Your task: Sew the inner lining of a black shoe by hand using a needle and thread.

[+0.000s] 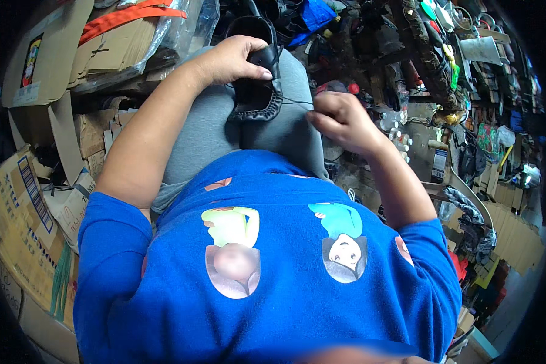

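A black leather shoe (258, 114) with a gathered, puckered edge rests on my grey-clad thighs, its opening facing up. My left hand (235, 59) is closed on the shoe's upper part, thumb on the black leather and fingers over the far side. From the shoe's right edge a thin black thread (296, 102) runs across to my right hand (344, 120). That hand is closed in a pinch on the thread, to the right of the shoe and apart from it. Whether a needle is in the fingers cannot be made out.
Cardboard boxes (27, 200) stand along the left side. At the upper left lie flat cardboard pieces with an orange strip (127, 21). A blue plastic bag (314, 18) lies beyond my knees. Small bottles (397, 134) and cluttered shelving are on the right.
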Available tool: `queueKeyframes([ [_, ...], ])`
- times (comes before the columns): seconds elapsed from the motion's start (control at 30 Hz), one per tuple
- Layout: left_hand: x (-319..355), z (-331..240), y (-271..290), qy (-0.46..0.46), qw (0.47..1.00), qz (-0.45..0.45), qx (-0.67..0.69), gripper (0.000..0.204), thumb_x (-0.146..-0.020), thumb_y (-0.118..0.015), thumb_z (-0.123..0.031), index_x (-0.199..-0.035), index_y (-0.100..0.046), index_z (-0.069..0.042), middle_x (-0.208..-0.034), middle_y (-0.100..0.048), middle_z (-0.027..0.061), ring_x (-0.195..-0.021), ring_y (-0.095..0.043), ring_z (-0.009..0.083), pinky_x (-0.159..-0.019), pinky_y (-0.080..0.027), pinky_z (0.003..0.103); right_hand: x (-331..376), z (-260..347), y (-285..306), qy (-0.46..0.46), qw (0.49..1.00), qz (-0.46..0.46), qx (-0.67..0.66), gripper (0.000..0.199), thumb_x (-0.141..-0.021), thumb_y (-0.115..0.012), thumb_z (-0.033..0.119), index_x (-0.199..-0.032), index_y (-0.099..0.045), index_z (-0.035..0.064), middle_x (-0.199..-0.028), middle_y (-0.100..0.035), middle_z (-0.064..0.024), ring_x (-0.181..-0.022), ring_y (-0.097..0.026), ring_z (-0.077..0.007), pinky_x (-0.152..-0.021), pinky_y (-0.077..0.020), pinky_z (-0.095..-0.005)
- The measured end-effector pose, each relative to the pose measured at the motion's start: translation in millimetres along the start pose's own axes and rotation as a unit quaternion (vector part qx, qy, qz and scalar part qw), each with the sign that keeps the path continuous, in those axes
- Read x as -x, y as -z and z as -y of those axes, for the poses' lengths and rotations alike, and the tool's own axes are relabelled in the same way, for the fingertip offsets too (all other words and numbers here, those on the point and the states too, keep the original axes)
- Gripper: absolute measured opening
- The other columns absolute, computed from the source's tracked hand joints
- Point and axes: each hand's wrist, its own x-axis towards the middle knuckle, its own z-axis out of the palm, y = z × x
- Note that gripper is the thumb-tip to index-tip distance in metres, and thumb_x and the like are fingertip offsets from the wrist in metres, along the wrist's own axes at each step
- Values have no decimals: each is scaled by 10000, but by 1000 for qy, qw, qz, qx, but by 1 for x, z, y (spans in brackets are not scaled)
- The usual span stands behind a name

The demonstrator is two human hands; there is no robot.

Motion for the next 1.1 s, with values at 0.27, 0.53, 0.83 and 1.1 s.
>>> queueKeyframes([
  [0.27, 74, -25, 17, -66, 945, -321, 21, 264, -858, -663, -266, -1011, -611, -58, -882, -593, -25, -694, -474, 29, -561, -337, 185, 2, 0, -3, -52, 985, -150, -70, 115, -853, -629, 66, -959, -669, 45, -726, -497, -8, -672, -466, -87, -626, -409, -244],
  [0.53, 154, -6, 31, 23, 840, -432, -329, 231, -849, -653, -142, -1019, -624, 12, -952, -619, 70, -805, -579, 131, -724, -457, 257, -14, -8, -10, -40, 995, -86, 31, 237, -815, -647, 59, -1040, -701, 109, -770, -583, -49, -712, -589, -129, -652, -469, -266],
  [0.83, 16, -16, -7, -13, 982, -144, -118, 442, -732, -709, -101, -1159, -596, -95, -1039, -625, 60, -993, -581, 177, -878, -439, 305, -23, -1, -9, -40, 993, -75, 84, 231, -803, -634, 65, -1018, -708, 105, -767, -591, -71, -707, -606, -162, -645, -485, -293],
  [1.1, -1, -12, -4, -43, 996, -1, -81, 210, -727, -727, -103, -913, -675, -19, -885, -613, 55, -878, -582, 168, -836, -438, 297, -27, 3, -9, -46, 987, -61, 138, 228, -778, -644, 58, -993, -710, 96, -778, -608, -96, -689, -614, -187, -634, -494, -304],
])
